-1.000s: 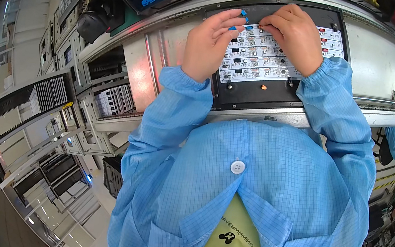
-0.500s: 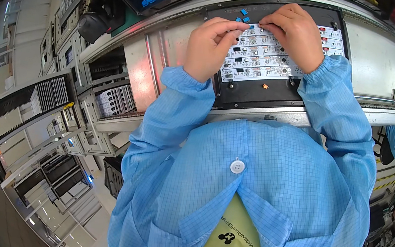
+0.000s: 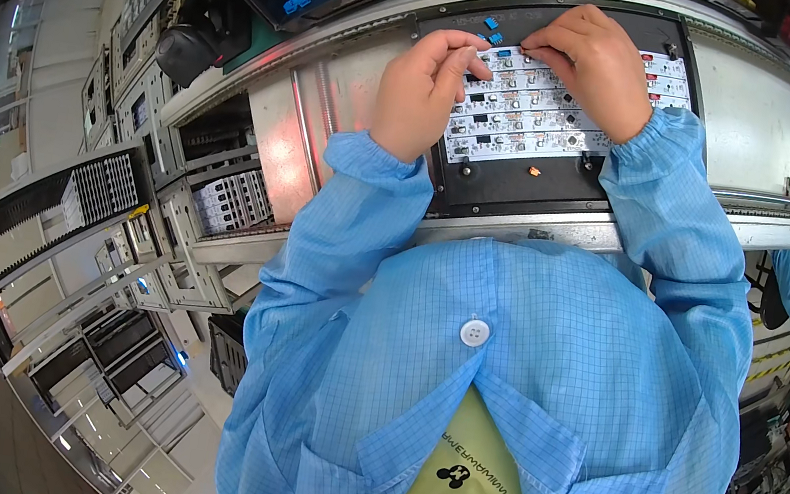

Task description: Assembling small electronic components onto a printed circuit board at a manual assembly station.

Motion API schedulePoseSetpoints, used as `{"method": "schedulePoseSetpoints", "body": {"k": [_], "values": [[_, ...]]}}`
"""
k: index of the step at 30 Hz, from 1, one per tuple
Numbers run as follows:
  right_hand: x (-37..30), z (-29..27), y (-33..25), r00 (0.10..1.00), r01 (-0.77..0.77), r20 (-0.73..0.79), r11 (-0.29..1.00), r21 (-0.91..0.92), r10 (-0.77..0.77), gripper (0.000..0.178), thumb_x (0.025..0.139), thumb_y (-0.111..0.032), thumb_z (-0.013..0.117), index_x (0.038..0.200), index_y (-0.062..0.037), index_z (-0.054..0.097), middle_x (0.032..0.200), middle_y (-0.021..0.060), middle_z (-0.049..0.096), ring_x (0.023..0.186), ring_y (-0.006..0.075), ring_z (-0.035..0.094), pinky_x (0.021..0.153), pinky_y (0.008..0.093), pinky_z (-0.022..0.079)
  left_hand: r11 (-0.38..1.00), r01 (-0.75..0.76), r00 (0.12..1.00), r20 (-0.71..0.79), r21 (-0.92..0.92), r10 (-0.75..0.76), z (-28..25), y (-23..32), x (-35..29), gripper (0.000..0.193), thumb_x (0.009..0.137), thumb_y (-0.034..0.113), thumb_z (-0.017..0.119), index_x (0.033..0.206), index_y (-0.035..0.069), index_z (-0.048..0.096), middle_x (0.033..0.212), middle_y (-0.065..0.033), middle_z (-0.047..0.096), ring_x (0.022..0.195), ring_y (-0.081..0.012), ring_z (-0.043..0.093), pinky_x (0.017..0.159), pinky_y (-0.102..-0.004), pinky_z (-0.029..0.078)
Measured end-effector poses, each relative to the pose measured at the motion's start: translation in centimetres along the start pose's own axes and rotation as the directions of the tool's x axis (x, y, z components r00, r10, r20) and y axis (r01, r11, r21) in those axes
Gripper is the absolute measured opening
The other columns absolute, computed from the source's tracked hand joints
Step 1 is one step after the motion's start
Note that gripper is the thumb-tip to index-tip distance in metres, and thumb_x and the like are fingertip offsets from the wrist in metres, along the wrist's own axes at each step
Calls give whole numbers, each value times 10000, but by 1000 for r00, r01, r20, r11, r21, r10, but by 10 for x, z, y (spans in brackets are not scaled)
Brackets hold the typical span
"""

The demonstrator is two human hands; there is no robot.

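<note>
Up at the top of the frame runs a shiny grey worktop (image 3: 767,117). Fingers (image 3: 555,39) of the right hand (image 3: 596,71) bend down, tips close together; the left hand (image 3: 416,93) curls, thumb by pointer. I can't tell if either holds anything. Under them, upper middle, white boards (image 3: 522,145) lie on a black plate (image 3: 488,194), blue bits (image 3: 490,23) just above.

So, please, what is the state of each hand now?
Left hand: partly curled at the top white board; grip unclear.
Right hand: pinch-shaped; whether holding anything cannot be told.
</note>
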State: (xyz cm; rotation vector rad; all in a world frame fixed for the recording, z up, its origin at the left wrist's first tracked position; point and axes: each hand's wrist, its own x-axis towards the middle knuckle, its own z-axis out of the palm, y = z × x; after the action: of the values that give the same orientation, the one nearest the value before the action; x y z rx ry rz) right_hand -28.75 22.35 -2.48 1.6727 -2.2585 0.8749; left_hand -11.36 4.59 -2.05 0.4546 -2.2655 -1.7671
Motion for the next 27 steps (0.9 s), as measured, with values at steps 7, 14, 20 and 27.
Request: {"method": "schedulePoseSetpoints", "body": {"k": [7,14,20,27], "values": [[-2,2,3,1000,23,3,1000,-14,-23,142,802,-105,836,943,-99,823,921,36,755,922,242,690,792,378,591,999,6,1000,23,-46,-5,2,-2,0,230,1122,142,547,1290,14,638,1042,-73,787,721,-26,550,679,-183,481],[-2,0,3,1000,14,20,1000,-7,-14,137,814,-101,824,951,-94,820,926,37,753,927,246,694,793,379,590,999,-10,999,40,-51,12,3,-3,0,240,1121,147,555,1308,9,615,1069,-76,784,740,-29,561,697,-184,492],[-2,-1,2,1000,16,15,1000,-25,-16,135,819,-111,815,954,-103,821,931,36,751,919,246,695,789,382,587,996,-8,997,71,-89,15,5,-4,-1,254,1110,135,580,1332,13,601,1104,-63,765,789,-40,570,732,-192,492],[-2,-11,0,996,16,87,999,-40,-13,138,828,-106,803,965,-108,817,938,23,747,934,239,696,811,385,575,997,-4,997,79,-83,11,6,-2,-1,243,1100,106,583,1320,7,598,1096,-77,768,866,-68,632,765,-219,521]]}}
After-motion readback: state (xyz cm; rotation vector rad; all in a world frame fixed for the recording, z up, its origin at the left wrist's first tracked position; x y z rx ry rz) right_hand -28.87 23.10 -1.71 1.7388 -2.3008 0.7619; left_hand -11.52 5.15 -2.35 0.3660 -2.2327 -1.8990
